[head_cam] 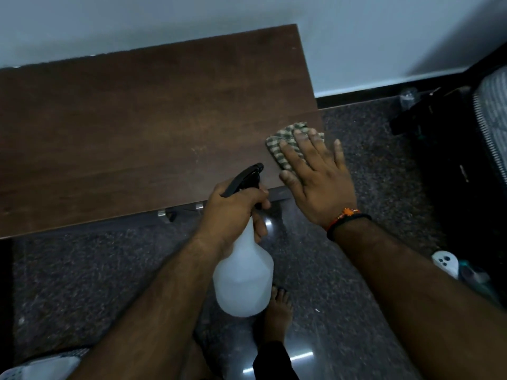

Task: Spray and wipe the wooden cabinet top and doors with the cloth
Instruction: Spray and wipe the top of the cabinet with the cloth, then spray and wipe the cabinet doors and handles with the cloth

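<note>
Cabinet top of dark brown wood (123, 127) is lying hard and smooth, the left hand (233, 212) wrapping its fingers around the light white plastic spray bottle's (242, 281) neck, the right hand (319, 182) pressing spread fingers on the soft checked cloth (285, 141) near the right corner.

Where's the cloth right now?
In the head view, the checked cloth lies flat on the near right corner of the cabinet top, pressed under the right hand, just right of the spray bottle.

Pale wall (164, 20), dark speckled floor (109, 270), black skirting (356, 97), bare foot (278, 311)
</note>
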A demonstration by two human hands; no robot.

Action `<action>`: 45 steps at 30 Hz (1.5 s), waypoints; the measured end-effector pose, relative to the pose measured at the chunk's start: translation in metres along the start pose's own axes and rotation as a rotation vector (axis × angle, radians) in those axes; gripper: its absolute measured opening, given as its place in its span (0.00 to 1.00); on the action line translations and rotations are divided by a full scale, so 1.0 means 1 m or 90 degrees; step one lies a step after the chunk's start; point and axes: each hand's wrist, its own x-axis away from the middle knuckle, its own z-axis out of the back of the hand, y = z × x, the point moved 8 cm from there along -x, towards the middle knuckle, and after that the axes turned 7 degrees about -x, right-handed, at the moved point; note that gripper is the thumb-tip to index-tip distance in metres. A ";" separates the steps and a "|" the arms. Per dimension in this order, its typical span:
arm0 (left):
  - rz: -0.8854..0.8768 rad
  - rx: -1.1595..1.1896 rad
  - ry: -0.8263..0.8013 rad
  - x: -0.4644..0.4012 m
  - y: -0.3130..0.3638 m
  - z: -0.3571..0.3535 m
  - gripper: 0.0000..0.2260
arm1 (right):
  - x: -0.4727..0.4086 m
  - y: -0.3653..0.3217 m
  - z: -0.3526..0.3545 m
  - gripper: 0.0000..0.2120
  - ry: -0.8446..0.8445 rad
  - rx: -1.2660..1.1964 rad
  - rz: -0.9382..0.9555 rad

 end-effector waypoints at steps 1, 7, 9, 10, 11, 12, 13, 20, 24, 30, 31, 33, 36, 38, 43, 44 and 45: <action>-0.001 -0.003 -0.004 -0.001 0.000 -0.005 0.04 | 0.003 0.005 0.001 0.25 0.015 -0.006 -0.031; -0.006 -0.008 -0.013 0.000 0.002 -0.012 0.03 | 0.018 0.005 -0.006 0.26 0.137 -0.109 -0.219; -0.006 -0.007 -0.010 0.001 0.000 -0.005 0.03 | 0.019 0.000 -0.008 0.26 0.157 -0.122 -0.261; -0.006 -0.005 -0.008 0.002 -0.002 0.000 0.04 | 0.020 -0.003 -0.009 0.26 0.157 -0.122 -0.271; -0.006 -0.002 -0.006 0.003 -0.003 0.004 0.05 | 0.020 -0.004 -0.010 0.26 0.155 -0.118 -0.274; -0.008 0.003 -0.002 0.005 -0.005 0.009 0.07 | 0.020 -0.005 -0.011 0.26 0.156 -0.113 -0.273; -0.009 0.009 0.002 0.007 -0.007 0.014 0.07 | 0.019 -0.006 -0.011 0.26 0.158 -0.110 -0.270; -0.060 0.003 -0.006 0.032 -0.032 0.057 0.03 | 0.021 -0.052 -0.025 0.25 0.158 -0.089 -0.182; -0.088 0.025 0.010 0.053 -0.061 0.094 0.02 | 0.023 -0.111 -0.044 0.24 0.165 -0.113 -0.114; -0.126 0.044 0.061 0.063 -0.112 0.152 0.03 | 0.014 -0.179 -0.071 0.22 0.212 -0.130 -0.029; -0.132 0.044 0.074 0.061 -0.118 0.160 0.03 | 0.014 -0.185 -0.074 0.22 0.226 -0.133 -0.019; -0.149 0.044 0.102 0.057 -0.130 0.177 0.04 | 0.016 -0.194 -0.080 0.21 0.264 -0.151 -0.004; -0.191 0.039 0.131 0.046 -0.139 0.190 0.04 | 0.019 -0.204 -0.086 0.21 0.322 -0.186 0.027; -0.216 0.042 0.145 0.037 -0.147 0.194 0.04 | 0.022 -0.212 -0.093 0.20 0.350 -0.207 0.064; -0.286 0.057 0.164 0.016 -0.166 0.195 0.03 | 0.025 -0.220 -0.106 0.20 0.426 -0.268 0.137; -0.298 0.056 0.171 0.013 -0.169 0.195 0.04 | 0.025 -0.219 -0.108 0.19 0.443 -0.272 0.150; -0.314 0.053 0.175 0.009 -0.171 0.195 0.04 | 0.025 -0.218 -0.109 0.19 0.463 -0.271 0.166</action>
